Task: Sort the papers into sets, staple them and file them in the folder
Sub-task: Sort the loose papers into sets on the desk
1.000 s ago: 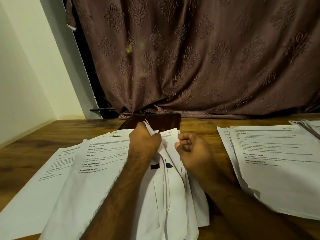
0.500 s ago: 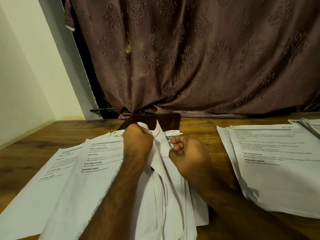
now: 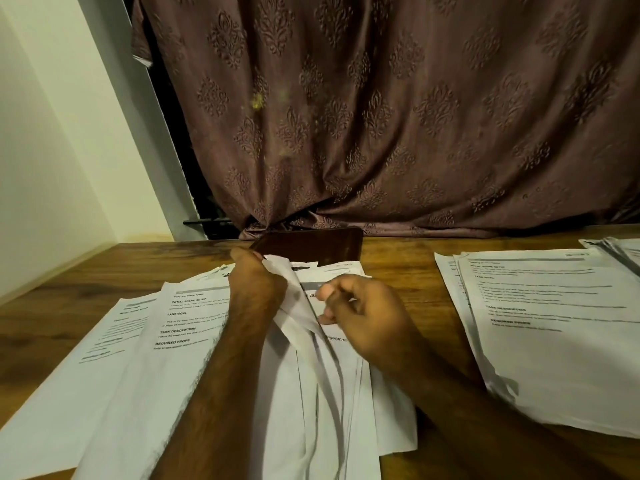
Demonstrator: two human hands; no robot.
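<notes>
**Both hands leafing through the middle stack**

At the centre of the wooden table (image 3: 398,268) lies the middle stack of papers (image 3: 332,403), fanned loosely toward 6 o'clock. The left hand (image 3: 256,285) grips the lifted top corners of several sheets (image 3: 294,299), its fingers curled round them so the paper stands bent upward. Just to the 3 o'clock side, the right hand (image 3: 363,313) hovers over the same stack with fingers curled, thumb and fingertips close to the raised edge; whether it actually pinches a sheet cannot be told.

At 9 o'clock two printed pages (image 3: 145,341) lie flat, overlapping, partly under the left forearm. At 3 o'clock another pile of printed sheets (image 3: 554,334) sits apart from the hands, with a further bundle (image 3: 620,247) at the 2 o'clock edge. At 12 o'clock, just beyond the left knuckles, a dark brown folder (image 3: 318,244) rests against the foot of the patterned curtain (image 3: 381,116)
</notes>
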